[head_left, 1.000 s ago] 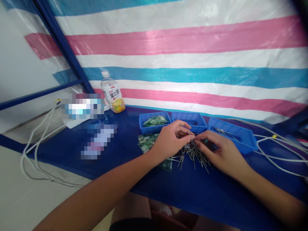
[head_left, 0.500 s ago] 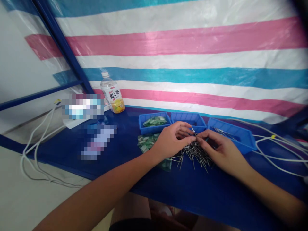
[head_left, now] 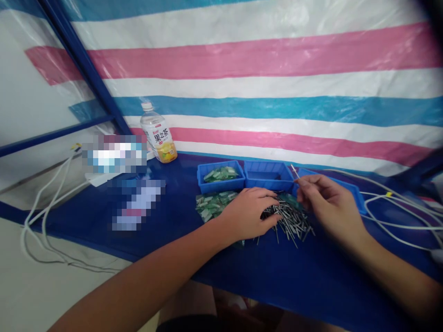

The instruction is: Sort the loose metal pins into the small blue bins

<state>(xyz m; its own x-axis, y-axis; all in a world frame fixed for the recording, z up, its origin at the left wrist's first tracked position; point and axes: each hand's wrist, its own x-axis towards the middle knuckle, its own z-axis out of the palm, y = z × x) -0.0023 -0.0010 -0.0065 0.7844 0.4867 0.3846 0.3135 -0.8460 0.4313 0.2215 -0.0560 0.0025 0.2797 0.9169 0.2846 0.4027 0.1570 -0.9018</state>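
Observation:
My right hand [head_left: 328, 198] is closed in a pinch on a thin metal rod [head_left: 294, 171], which points up and left in front of the right-hand blue bin [head_left: 356, 191]. Whether a second rod crosses it is too small to tell. A heap of similar thin metal rods [head_left: 292, 221] lies loose on the blue table. My left hand [head_left: 252, 212] rests at the heap's left side, fingers apart and nothing gripped. Beneath and left of it are small clear-green packets [head_left: 211, 207]. More green packets [head_left: 221, 174] fill the left blue bin [head_left: 207, 186].
A middle blue bin [head_left: 268, 174] stands between the other two. A drink bottle [head_left: 159, 136] stands at the back left, near blurred-out items. White cables [head_left: 398, 221] run along the right and others [head_left: 44, 207] hang at the left. Striped sheeting [head_left: 242, 106] closes off the back.
My hands have parted. The right hand has lifted up and right with a metal rod, while the left has opened and sunk slightly towards the heap. The view has shifted a little.

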